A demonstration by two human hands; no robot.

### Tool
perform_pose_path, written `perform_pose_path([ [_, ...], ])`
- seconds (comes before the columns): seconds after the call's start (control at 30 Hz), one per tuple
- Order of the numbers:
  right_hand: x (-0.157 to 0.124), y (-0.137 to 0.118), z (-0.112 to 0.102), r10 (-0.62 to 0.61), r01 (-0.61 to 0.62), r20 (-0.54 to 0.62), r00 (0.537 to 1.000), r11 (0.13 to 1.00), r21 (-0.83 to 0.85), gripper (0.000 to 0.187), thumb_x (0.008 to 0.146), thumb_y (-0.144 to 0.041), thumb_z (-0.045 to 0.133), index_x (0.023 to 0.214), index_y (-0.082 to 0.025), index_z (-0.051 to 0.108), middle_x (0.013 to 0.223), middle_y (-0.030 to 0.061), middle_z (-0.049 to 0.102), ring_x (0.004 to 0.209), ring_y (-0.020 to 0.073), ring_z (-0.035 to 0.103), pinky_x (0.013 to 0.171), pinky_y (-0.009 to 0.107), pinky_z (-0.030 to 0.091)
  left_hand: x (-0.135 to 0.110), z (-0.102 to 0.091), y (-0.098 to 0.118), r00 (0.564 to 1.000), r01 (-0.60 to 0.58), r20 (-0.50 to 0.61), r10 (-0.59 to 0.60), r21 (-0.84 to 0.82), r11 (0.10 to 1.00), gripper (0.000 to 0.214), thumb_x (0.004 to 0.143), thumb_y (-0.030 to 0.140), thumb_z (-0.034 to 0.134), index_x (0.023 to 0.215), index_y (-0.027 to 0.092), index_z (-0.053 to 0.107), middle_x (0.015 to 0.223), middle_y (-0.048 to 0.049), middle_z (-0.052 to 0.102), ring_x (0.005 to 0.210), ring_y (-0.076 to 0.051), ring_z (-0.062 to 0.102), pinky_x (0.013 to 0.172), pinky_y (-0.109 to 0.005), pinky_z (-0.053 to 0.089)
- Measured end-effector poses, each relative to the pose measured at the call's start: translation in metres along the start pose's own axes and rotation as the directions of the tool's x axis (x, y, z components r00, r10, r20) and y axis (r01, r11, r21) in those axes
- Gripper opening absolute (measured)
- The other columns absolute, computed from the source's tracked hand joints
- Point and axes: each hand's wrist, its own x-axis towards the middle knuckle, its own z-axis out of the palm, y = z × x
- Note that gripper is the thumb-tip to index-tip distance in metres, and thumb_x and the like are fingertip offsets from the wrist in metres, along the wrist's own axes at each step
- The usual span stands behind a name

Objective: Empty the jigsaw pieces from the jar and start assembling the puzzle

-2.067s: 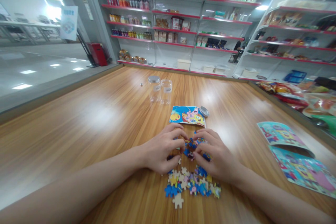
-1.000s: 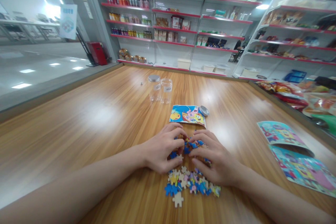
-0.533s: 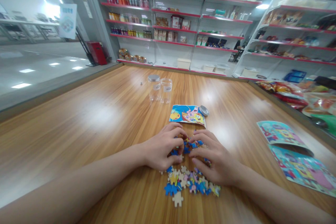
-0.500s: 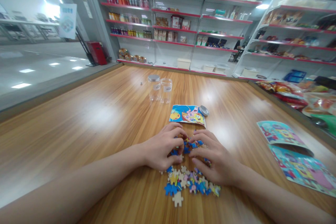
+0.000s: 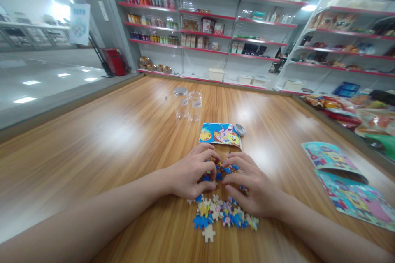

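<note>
A heap of small colourful puzzle pieces (image 5: 224, 214) lies on the wooden table (image 5: 108, 148) in front of me. My left hand (image 5: 189, 174) and my right hand (image 5: 251, 185) rest side by side on the far part of the heap, fingers curled and pinching joined pieces (image 5: 221, 171) between them. A single pale piece (image 5: 209, 233) lies face down at the near edge of the heap. Just beyond my fingers lies a cartoon picture card (image 5: 220, 134).
Two clear jars (image 5: 187, 105) stand further back, one with a silver lid; a loose lid (image 5: 240, 130) lies by the card. Cartoon pouches (image 5: 345, 178) lie at right, snack bags (image 5: 348, 111) along the right edge. Shop shelves (image 5: 210, 28) stand behind.
Both hands stay over the heap; the fingers have shifted slightly, drawing in a little toward me. A small piece now shows at the heap's left edge.
</note>
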Motion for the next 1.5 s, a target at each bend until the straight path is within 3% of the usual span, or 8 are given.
perform_pose_path([
  [0.17, 0.002, -0.004, -0.003, -0.041, 0.044, 0.078, 0.996, 0.998, -0.034, 0.028, 0.086, -0.017, 0.064, 0.113, -0.025, 0.071, 0.129, 0.0111, 0.054, 0.129, 0.0317, 0.044, 0.107, 0.055, 0.043, 0.001, -0.002, 0.0, 0.999, -0.039, 0.002, 0.039, -0.005, 0.999, 0.011, 0.082, 0.017, 0.069, 0.093, 0.019, 0.066, 0.122, -0.0107, 0.056, 0.131, -0.031, 0.041, 0.119, -0.053, 0.034],
  [0.33, 0.003, -0.007, -0.005, -0.051, 0.057, 0.129, 0.99, 0.997, -0.047, 0.024, 0.089, -0.021, 0.065, 0.112, -0.026, 0.072, 0.132, 0.0106, 0.052, 0.131, 0.0323, 0.042, 0.107, 0.056, 0.043, 0.001, -0.002, -0.001, 0.998, -0.006, -0.07, 0.004, -0.023, 1.0, 0.03, 0.076, 0.0, 0.056, 0.098, 0.019, 0.065, 0.12, -0.0096, 0.057, 0.128, -0.027, 0.043, 0.116, -0.049, 0.039],
  [0.83, 0.001, 0.003, 0.004, -0.045, 0.045, -0.011, 0.999, 0.999, 0.0, 0.012, 0.085, -0.031, 0.077, 0.094, -0.023, 0.074, 0.124, 0.011, 0.059, 0.125, 0.031, 0.049, 0.101, 0.052, 0.049, 0.001, -0.001, -0.001, 0.998, 0.015, -0.062, -0.014, 0.019, 1.0, 0.028, 0.074, 0.006, 0.062, 0.098, 0.02, 0.066, 0.122, -0.0104, 0.056, 0.127, -0.03, 0.044, 0.116, -0.053, 0.037],
  [1.3, 0.001, 0.005, 0.005, -0.023, 0.023, -0.012, 1.0, 1.0, -0.015, 0.015, 0.085, -0.03, 0.076, 0.099, -0.023, 0.074, 0.123, 0.0118, 0.061, 0.124, 0.0314, 0.05, 0.102, 0.054, 0.049, -0.001, 0.0, -0.002, 0.998, -0.009, -0.065, 0.01, 0.019, 1.0, 0.026, 0.075, 0.007, 0.063, 0.095, 0.021, 0.069, 0.122, -0.0098, 0.056, 0.127, -0.03, 0.045, 0.114, -0.053, 0.039],
  [1.5, 0.001, 0.004, 0.003, -0.04, 0.04, 0.011, 0.999, 0.999, -0.034, 0.014, 0.088, -0.03, 0.074, 0.099, -0.021, 0.074, 0.124, 0.0121, 0.06, 0.127, 0.0328, 0.046, 0.102, 0.056, 0.048, 0.0, -0.001, -0.003, 0.993, 0.026, -0.112, -0.028, -0.015, 1.0, 0.028, 0.078, 0.002, 0.053, 0.093, 0.019, 0.069, 0.119, -0.01, 0.057, 0.124, -0.028, 0.045, 0.112, -0.049, 0.042],
])
